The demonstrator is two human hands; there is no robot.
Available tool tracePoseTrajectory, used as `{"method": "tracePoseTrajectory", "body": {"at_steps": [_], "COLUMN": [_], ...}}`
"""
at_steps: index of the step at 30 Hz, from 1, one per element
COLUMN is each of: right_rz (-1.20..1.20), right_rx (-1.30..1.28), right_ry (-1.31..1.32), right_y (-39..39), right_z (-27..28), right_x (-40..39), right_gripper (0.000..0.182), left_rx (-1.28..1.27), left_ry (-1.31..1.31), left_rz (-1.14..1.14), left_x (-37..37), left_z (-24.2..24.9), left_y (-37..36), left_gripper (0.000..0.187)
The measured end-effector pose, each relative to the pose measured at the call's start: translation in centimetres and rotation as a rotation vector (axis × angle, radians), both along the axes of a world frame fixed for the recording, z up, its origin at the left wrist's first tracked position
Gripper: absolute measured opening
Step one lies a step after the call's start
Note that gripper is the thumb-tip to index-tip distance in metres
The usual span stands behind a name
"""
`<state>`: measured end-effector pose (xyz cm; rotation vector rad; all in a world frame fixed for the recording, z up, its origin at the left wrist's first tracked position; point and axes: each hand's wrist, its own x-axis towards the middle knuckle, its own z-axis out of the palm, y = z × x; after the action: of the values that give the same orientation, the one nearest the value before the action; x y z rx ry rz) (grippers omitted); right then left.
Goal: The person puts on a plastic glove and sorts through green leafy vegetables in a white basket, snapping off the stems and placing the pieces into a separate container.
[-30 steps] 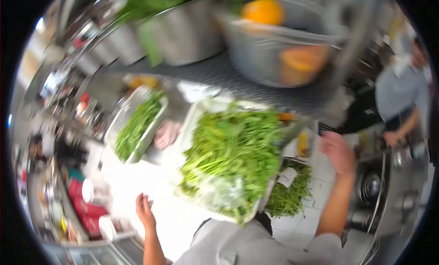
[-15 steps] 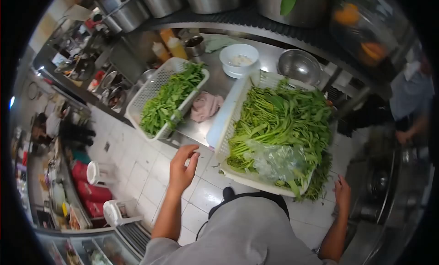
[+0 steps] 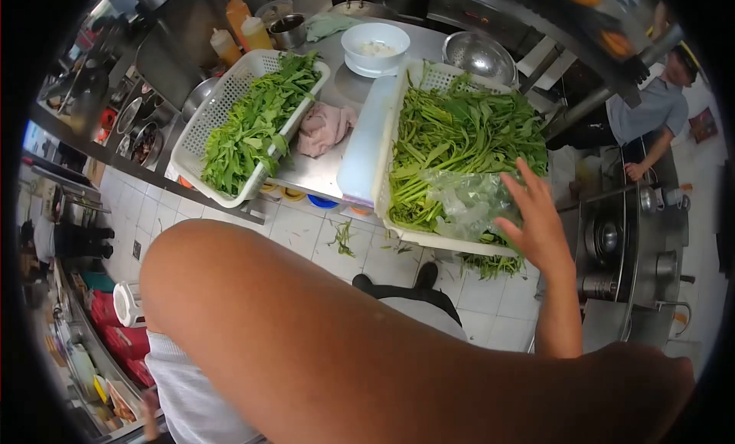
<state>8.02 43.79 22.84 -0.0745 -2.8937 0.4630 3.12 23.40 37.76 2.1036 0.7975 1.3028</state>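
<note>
My right hand (image 3: pixel 536 222) reaches over the front right of a white basket (image 3: pixel 389 191) of long-stemmed leafy greens (image 3: pixel 467 138), fingers spread. Its fingertips are right at the edge of a crumpled clear plastic bag (image 3: pixel 467 203) lying on the greens. My left arm is bent close in front of the camera, its forearm crossing the lower view. The left hand (image 3: pixel 651 386) at its far end is dark and blurred at lower right, its fingers hidden. On the left of the counter, a second white basket (image 3: pixel 200 149) holds leafy tops (image 3: pixel 249 138).
Between the baskets lie a pinkish cloth (image 3: pixel 325 128) and a pale blue board (image 3: pixel 366 149). Behind them stand a white bowl (image 3: pixel 375 50), a metal colander (image 3: pixel 478 57) and sauce bottles (image 3: pixel 256 32). A person (image 3: pixel 647 111) stands at right by stoves. Leaf scraps (image 3: pixel 343 237) litter the tiled floor.
My right hand has risen from beside the basket to the bag. My left arm has swung up and across near the camera. The view has shifted, showing more of the counter's back.
</note>
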Motion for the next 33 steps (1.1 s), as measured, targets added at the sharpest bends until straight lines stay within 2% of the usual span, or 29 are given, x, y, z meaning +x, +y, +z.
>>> {"method": "tracePoseTrajectory", "body": {"at_steps": [2, 4, 7, 8, 10, 11, 12, 13, 14, 16, 17, 19, 20, 22, 24, 25, 27, 28, 29, 30, 31, 32, 33], "right_rz": [0.047, 0.105, 0.114, 0.125, 0.252, 0.257, 0.238, 0.219, 0.223, -0.102, -0.082, -0.092, -0.128, -0.076, -0.033, -0.015, 0.193, 0.212, 0.251, 0.301, 0.336, 0.383, 0.345], "right_rx": [0.125, 0.147, 0.234, 0.286, 0.207, 0.226, 0.08, -0.075, -0.072, -0.593, -0.862, -0.97, -1.072, -1.175, -1.355, -1.363, -1.553, -1.562, -1.547, -1.533, -1.46, -1.428, -1.359], "right_ry": [-0.049, -0.027, -0.082, -0.055, 0.068, 0.1, 0.128, 0.153, 0.184, 0.201, 0.234, 0.345, 0.446, 0.418, 0.337, 0.33, 0.266, 0.259, 0.209, 0.144, 0.05, 0.065, 0.098], "right_y": [-1.0, -0.8, 0.2, 1.2, 3.1, 3.8, 4.3, 4.5, 4.3, 3.9, 5.0, 6.4, 7.0, 4.6, 2.7, 2.0, 1.3, 1.1, 0.8, 0.3, 0.9, 0.5, -0.1], "right_z": [-0.6, -1.3, -2.9, -3.5, -4.5, -4.3, -4.1, -3.9, -3.2, -1.8, -2.7, -5.7, -6.2, -5.1, -5.0, -5.3, -6.3, -6.3, -6.3, -6.5, -7.4, -7.5, -7.7], "right_x": [-1.0, -1.7, -3.1, -3.8, -4.2, -4.3, -4.1, -3.6, -2.8, -1.3, -1.1, -0.8, -1.0, 0.4, 1.4, 1.6, 2.5, 2.9, 3.6, 4.3, 4.6, 4.8, 4.9], "right_gripper": [0.065, 0.067, 0.05, 0.042, 0.026, 0.026, 0.019, 0.012, 0.012, 0.004, 0.008, 0.007, 0.007, 0.01, 0.024, 0.024, 0.045, 0.045, 0.051, 0.057, 0.061, 0.062, 0.063], "left_rx": [0.01, 0.031, 0.097, 0.116, 0.164, 0.165, 0.133, -0.057, 0.174, 0.064, 0.019, -0.12, -0.145, -0.299, -0.276, -0.253, -0.239, -0.219, -0.27, -0.274, -0.148, -0.032, -0.014], "left_ry": [-0.01, -0.029, -0.023, 0.009, 0.063, 0.118, 0.191, 0.398, 0.229, 0.156, 0.124, 0.092, 0.022, -0.08, -0.1, -0.125, -0.137, -0.146, -0.171, -0.173, -0.004, 0.184, 0.16], "left_rz": [0.008, 0.027, 0.045, 0.039, 0.054, 0.117, 0.254, 0.518, 0.756, 1.055, 1.239, 1.34, 1.306, 1.253, 1.335, 1.406, 1.51, 1.598, 1.677, 1.717, 1.741, 1.778, 1.749], "left_x": [-1.2, -2.0, -0.9, 0.4, 2.8, 3.1, 2.5, 0.8, -0.3, -2.0, -1.3, 0.2, 1.0, 3.8, 5.8, 6.5, 7.1, 7.2, 7.7, 8.0, 7.9, 7.9, 8.4], "left_z": [-0.2, -0.2, 0.3, 0.4, -0.5, -1.3, -2.1, -2.9, -7.9, -11.5, -14.0, -17.4, -19.3, -20.3, -20.2, -20.1, -20.8, -20.8, -20.8, -21.4, -22.4, -23.1, -23.1], "left_y": [-1.1, -2.1, -1.6, -0.3, 3.9, 5.2, 5.5, 4.4, 5.8, 4.6, 4.4, 4.5, 5.0, 5.6, 6.5, 6.8, 6.8, 6.7, 6.5, 6.6, 6.6, 5.8, 5.3], "left_gripper": [0.029, 0.028, 0.026, 0.026, 0.025, 0.025, 0.025, 0.037, 0.029, 0.032, 0.032, 0.037, 0.042, 0.046, 0.047, 0.048, 0.049, 0.049, 0.04, 0.04, 0.034, 0.027, 0.022]}}
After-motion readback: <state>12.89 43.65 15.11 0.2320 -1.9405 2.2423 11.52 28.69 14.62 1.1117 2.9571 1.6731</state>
